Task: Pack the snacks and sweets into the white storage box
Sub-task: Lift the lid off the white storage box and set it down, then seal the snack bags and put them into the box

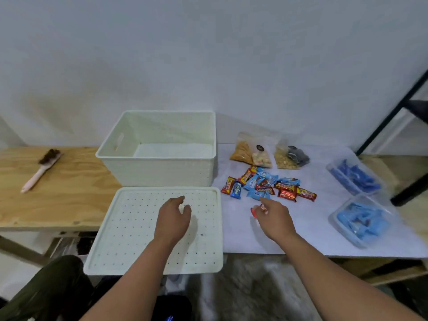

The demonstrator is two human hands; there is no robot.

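Note:
The white storage box (159, 170) stands open at the middle of the table with nothing visible inside. Its perforated lid (129, 228) lies flat in front of it. My left hand (172, 218) hovers over the lid with loosely curled fingers and holds nothing. My right hand (274, 218) pinches a small red-wrapped sweet (254, 212) just in front of a pile of red and blue wrapped sweets (268, 185). Two clear bags of snacks (251, 150) (289, 156) lie behind the pile.
Two clear plastic tubs of blue-wrapped items (354, 177) (361, 221) sit at the right on the white cloth (301, 232). A pink-handled brush (41, 170) lies on the bare wooden table at the left. A dark metal frame (393, 112) stands at the far right.

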